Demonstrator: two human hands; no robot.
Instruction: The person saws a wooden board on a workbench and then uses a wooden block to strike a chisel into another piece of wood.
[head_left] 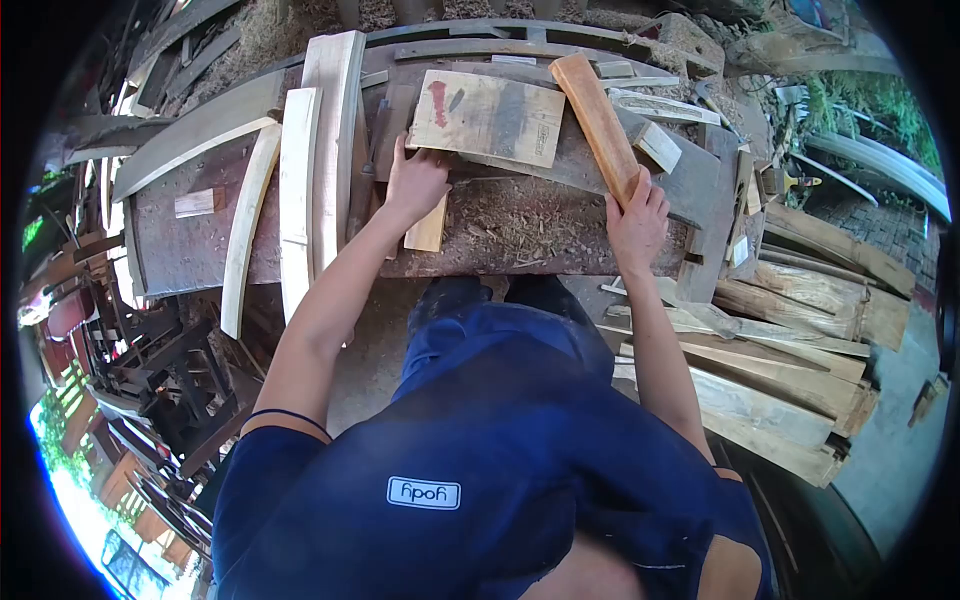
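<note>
My left hand (418,182) is closed on the lower left corner of a flat, pale board (487,116) with a red mark and a dark stain. A small yellowish block (427,228) lies just below that hand, at the bench's near edge. In my right hand (638,222) is the near end of a long orange-brown wooden bar (594,122), its far end slanting up and to the left beside the board. Sawdust and shavings (530,222) cover the bench top between my hands.
Long pale planks (326,150) and a curved strip (250,225) lie across the workbench (160,245) on the left. A short block (657,147) sits right of the bar. Stacked boards (790,400) are on the floor at right, and dark wooden frames (165,370) at left.
</note>
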